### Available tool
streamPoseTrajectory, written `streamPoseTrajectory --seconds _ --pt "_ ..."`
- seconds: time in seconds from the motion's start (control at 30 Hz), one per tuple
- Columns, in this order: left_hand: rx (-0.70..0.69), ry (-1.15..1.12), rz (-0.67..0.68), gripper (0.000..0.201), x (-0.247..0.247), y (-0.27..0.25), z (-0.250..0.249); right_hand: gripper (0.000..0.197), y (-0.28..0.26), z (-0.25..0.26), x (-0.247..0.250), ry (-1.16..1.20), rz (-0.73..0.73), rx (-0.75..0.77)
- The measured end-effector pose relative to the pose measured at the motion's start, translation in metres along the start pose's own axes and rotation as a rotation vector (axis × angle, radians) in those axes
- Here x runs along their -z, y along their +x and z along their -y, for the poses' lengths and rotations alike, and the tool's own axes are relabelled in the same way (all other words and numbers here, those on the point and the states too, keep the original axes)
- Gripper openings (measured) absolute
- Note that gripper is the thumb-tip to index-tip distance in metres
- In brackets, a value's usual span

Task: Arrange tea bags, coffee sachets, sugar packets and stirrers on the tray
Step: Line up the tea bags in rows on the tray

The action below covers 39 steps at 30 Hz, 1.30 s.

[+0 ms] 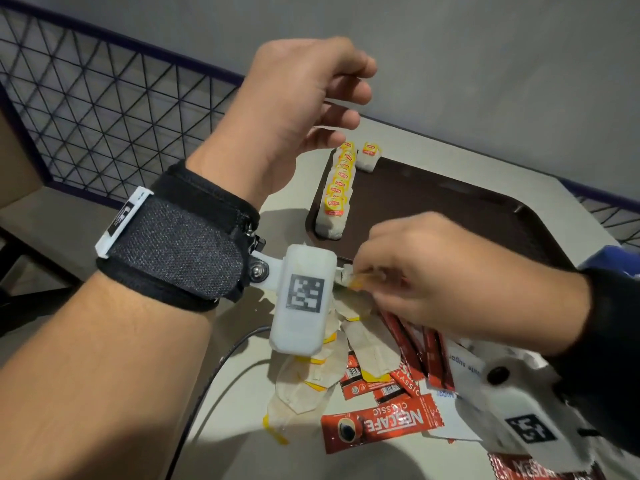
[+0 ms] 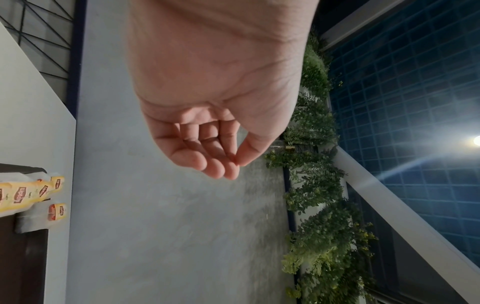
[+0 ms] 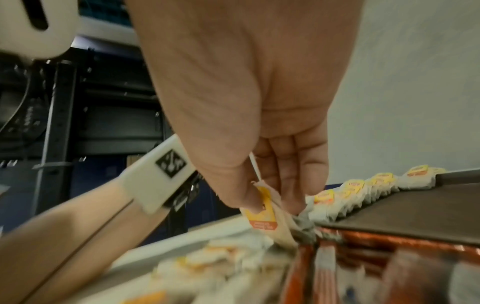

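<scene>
My right hand [image 3: 249, 115] fingers [image 3: 293, 181] pinch a crumpled white tea bag [image 3: 280, 214] by its yellow tag; left hand [image 2: 215, 98] fingers loosely curled, empty.

A dark wire-mesh railing [image 1: 90, 109] with a purple frame runs behind the pale table [image 1: 239, 403], and a grey wall [image 1: 485, 64] stands beyond it. A dark cable [image 1: 221, 368] lies across the table surface. The left wrist view records green foliage [image 2: 317, 185] hanging along a white post, a blue tiled surface [image 2: 415, 102] beside it, and a bright lamp [image 2: 476, 140] at the frame edge.
</scene>
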<state>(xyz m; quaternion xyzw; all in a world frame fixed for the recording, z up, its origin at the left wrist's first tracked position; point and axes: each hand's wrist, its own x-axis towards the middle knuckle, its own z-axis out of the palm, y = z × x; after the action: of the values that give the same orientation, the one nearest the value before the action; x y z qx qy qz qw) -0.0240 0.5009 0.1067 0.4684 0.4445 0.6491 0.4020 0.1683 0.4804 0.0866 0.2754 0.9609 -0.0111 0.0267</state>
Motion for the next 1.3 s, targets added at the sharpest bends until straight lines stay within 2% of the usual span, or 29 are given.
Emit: streamPoseTrajectory --seconds 0.1,0.23,0.3,0.4,0.57,0.77,0.87,1.1,1.3 --pt "0.037 0.003 0.089 0.013 -0.001 -0.001 -0.001 0.014 -0.006 -0.015 0.019 0.182 -0.2 -0.065" --pt "0.134 0.101 0.388 0.031 -0.005 -0.003 0.002 0.009 -0.014 -0.034 0.036 0.557 -0.403 -0.103" --pt "0.155 0.116 0.49 0.038 -0.008 -0.005 0.007 0.012 -0.016 -0.04 0.037 0.691 -0.535 -0.09" --pt "0.125 0.098 0.552 0.023 -0.013 -0.006 0.015 0.019 -0.016 -0.045 0.034 0.846 -0.654 -0.074" --pt "0.074 0.142 0.498 0.018 -0.017 -0.005 0.018 0.03 -0.01 -0.055 0.026 0.997 -0.733 -0.09" --pt "0.109 0.06 0.342 0.02 -0.022 -0.004 0.021 0.031 -0.007 -0.066 0.029 1.066 -0.694 -0.096" --pt "0.114 0.067 0.307 0.027 -0.026 -0.005 0.024 0.026 -0.01 -0.068 0.022 1.103 -0.697 -0.119" --pt "0.082 0.03 0.275 0.016 -0.037 -0.009 0.026 0.003 -0.014 -0.073 0.008 1.157 -0.749 -0.231" --pt "0.078 0.042 0.289 0.012 -0.041 -0.013 0.024 0.005 -0.016 -0.076 0.011 1.225 -0.788 -0.232"
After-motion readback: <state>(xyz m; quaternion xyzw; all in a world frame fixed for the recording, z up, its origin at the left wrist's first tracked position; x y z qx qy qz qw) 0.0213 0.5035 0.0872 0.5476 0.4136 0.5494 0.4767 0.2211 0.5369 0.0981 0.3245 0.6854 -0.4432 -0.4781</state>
